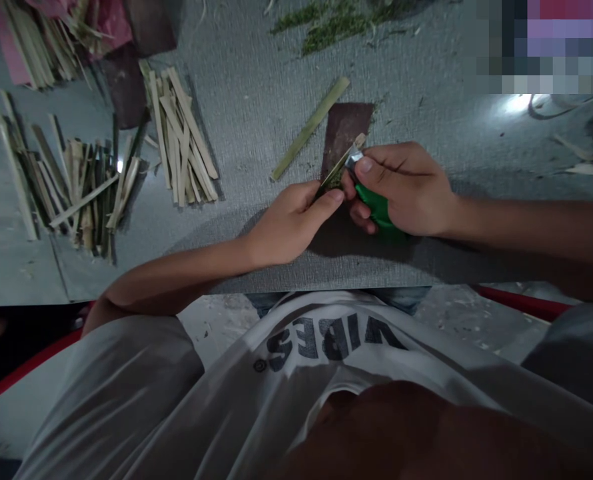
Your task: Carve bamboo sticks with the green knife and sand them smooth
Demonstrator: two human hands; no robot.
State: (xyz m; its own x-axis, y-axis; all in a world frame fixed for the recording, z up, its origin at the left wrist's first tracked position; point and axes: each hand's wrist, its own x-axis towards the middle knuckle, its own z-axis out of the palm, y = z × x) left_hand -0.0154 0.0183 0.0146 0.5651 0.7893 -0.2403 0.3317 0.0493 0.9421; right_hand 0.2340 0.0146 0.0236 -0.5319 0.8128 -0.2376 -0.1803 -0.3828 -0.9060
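Slim green-tan strip of plant stalk (335, 169): over the dark brown flat sheet (345, 123), nearer the tabletop's (246, 120) front edge than its far one.
Long axis: slanting from the left hand (296, 217) away and rightward.
Left grip: thumb and fingers pinched on the strip's near end.
Right hand (414, 187): wrapped round a green-handled, metal-ended tool (379, 208), beside the strip's far end; blade contact unclear.

Looks matt and woody on the sticks (192, 123), finely ridged on the table (246, 80), metallic and glossy on the tool tip (354, 158).
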